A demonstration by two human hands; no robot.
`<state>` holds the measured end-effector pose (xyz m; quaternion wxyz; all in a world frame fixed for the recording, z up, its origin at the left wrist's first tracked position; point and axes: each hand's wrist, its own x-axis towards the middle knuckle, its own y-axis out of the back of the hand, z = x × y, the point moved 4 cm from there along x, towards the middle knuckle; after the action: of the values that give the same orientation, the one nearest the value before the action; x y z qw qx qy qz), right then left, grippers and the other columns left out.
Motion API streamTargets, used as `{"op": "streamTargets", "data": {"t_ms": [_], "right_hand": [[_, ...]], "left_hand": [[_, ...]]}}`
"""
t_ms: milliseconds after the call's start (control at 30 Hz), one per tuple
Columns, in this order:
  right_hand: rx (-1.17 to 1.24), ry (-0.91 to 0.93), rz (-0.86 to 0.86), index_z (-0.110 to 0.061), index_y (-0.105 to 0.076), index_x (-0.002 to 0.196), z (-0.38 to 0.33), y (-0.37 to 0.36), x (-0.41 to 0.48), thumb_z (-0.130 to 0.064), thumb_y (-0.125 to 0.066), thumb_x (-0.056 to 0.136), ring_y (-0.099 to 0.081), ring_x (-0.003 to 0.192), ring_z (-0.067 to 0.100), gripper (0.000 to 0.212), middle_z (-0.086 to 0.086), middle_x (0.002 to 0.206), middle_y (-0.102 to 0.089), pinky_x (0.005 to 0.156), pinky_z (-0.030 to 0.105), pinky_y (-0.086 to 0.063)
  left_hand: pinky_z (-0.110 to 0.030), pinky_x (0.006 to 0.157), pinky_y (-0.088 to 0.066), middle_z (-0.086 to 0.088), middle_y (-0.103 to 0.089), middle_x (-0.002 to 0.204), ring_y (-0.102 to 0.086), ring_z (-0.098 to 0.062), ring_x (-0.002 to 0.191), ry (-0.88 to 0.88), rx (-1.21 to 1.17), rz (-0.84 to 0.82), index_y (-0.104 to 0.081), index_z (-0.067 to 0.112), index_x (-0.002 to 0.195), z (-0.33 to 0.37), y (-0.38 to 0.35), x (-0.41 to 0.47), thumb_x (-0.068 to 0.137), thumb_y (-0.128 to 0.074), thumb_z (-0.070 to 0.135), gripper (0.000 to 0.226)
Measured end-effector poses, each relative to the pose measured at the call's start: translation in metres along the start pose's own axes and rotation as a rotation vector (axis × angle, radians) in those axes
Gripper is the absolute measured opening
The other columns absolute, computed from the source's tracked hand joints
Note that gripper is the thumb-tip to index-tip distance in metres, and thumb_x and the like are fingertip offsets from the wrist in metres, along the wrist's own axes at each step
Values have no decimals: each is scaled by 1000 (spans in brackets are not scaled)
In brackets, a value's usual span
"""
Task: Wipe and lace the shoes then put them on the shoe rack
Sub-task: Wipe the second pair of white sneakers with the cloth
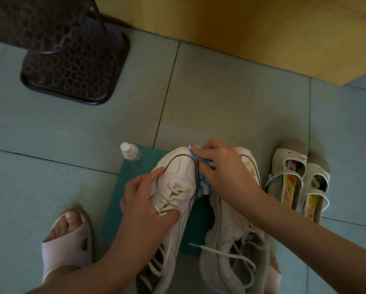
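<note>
The left hand is clasping a white sneaker across its upper, with the thumb lying over the laces and the fingers running along the shoe's left side toward the toe. The right hand is pinching a blue-and-white striped cloth and pressing it against the right side of the same sneaker's toe, so the shoe is sitting between the two hands. The hands are near each other but not touching.

The sneaker is pointing away from the person, its toe lying over a teal mat on the tiled floor. Just to its right, touching it, a second sneaker is lying under the right forearm with its laces hanging loose; one lace end is trailing over the mat.

A small clear bottle with a white cap is standing upright at the mat's far left corner. Right of the sneakers, a pair of child's strap shoes is sitting side by side. At lower left, a foot in a pink slipper is resting on the floor.
</note>
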<state>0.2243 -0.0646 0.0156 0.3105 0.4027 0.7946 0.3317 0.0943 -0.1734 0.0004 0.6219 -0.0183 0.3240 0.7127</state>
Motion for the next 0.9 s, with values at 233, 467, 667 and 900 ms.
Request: {"op": "streamTargets", "data": {"t_ms": [233,467,667,900], "right_hand": [[-52,47,-15,-8,-60,122,-4,-3,-15,-10,-52,94,-50,80,17,30,5,93,-52,69,20,-33],[105,-5,1,-19,-65,116,-3,13,-27,-3,-54,89,-44,73,1,33,-2,92,-49,70,1,-31],[26,-49,45,-13,-59,124,5,10,8,-5,-51,93,-49,89,14,34,6,103,-51,71,11,-31],[-32,12,30,0,-62,115,2,-3,-2,-11,-47,96,-52,83,23,27,15,96,-54,72,26,-38]], "left_hand": [[-26,93,-32,12,-31,117,-37,-14,112,1,-2,8,-31,63,104,-2,0,2,50,-61,33,69],[-24,93,-31,12,-32,117,-37,-13,112,-2,1,-6,-32,62,104,-1,0,0,52,-65,33,69],[-26,96,-32,12,-32,117,-38,-13,112,10,-20,-8,-32,63,104,0,1,-1,53,-67,31,71],[-23,91,-31,11,-32,116,-39,-13,111,13,-37,-3,-36,61,103,-1,0,0,53,-67,29,68]]}}
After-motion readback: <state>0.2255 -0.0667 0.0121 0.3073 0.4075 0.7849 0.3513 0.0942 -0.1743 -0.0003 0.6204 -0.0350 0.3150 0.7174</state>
